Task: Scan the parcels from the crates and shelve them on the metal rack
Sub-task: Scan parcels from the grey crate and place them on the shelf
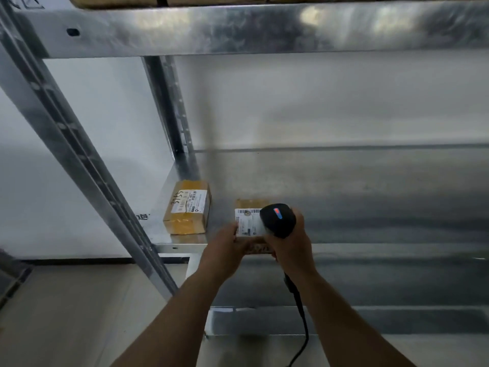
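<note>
A small brown parcel (248,221) with a white barcode label sits at the front edge of the metal rack shelf (370,197). My left hand (225,247) grips its left end. My right hand (291,245) grips a black corded barcode scanner (277,219), whose head with a lit red-blue light covers the parcel's right part. A second taped brown parcel (188,207), labelled and with handwritten digits, lies on the same shelf to the left, apart from the first.
A slanted metal upright (79,160) runs down the left. The shelf above (264,27) carries more brown parcels (211,0) at the top edge. A lower shelf (344,321) shows below my arms. The scanner cable (301,319) hangs down between them.
</note>
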### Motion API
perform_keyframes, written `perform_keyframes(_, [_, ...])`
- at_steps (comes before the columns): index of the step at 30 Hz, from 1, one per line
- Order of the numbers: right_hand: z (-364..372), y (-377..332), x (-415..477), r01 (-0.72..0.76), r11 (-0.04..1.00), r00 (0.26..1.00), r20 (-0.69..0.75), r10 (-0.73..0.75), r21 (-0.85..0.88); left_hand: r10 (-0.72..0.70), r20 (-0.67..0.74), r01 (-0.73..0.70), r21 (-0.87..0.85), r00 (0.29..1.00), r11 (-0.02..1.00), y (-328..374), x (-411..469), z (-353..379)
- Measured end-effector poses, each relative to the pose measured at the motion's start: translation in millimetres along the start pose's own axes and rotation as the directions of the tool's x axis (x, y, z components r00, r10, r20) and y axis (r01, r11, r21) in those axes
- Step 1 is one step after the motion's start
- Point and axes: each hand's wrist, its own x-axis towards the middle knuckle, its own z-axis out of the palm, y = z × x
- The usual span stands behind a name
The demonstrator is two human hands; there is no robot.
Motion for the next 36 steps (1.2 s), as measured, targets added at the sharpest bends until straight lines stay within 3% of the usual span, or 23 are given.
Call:
perform_keyframes(5, [15.6,-11.3,18.7,0.02,0.998,0.999,0.043,-0.018,-0.064,0.094,-0.051,-0.06,0.458,0.994,0.887,-18.5,29.7,-25.1])
perform_keyframes(7, [25.0,-14.7,24.7,0.014,0.997,0.999,0.046,-0.011,-0.074,0.14,-0.112,-0.059,0.536,0.984,0.842,-24.7,40.3,-40.1])
perform_keyframes(10, [38.8,-22.0,31.9,0.003,0.997,0.998,0.068,0.002,-0.073,0.08,-0.179,0.027,0.526,0.981,0.85,-27.7,46.2,-60.9])
perform_keyframes(14, [56.0,-30.0,38.0,-0.004,0.997,0.997,0.081,0.01,-0.074,-0.022,-0.133,0.09,0.527,0.991,0.845,-36.7,42.1,-73.6])
perform_keyframes(25, [65.3,-42.0,32.0,-0.011,0.998,0.998,0.055,0.014,-0.056,-0.022,-0.132,0.083,0.477,0.991,0.875,-45.9,38.0,-78.7])
perform_keyframes(36, [32.2,-72.1,-6.8,0.187,0.978,0.974,0.11,-0.197,0.094,-0.013,-0.391,0.089,0.176,0.92,0.98,-19.6,-6.0,-84.1])
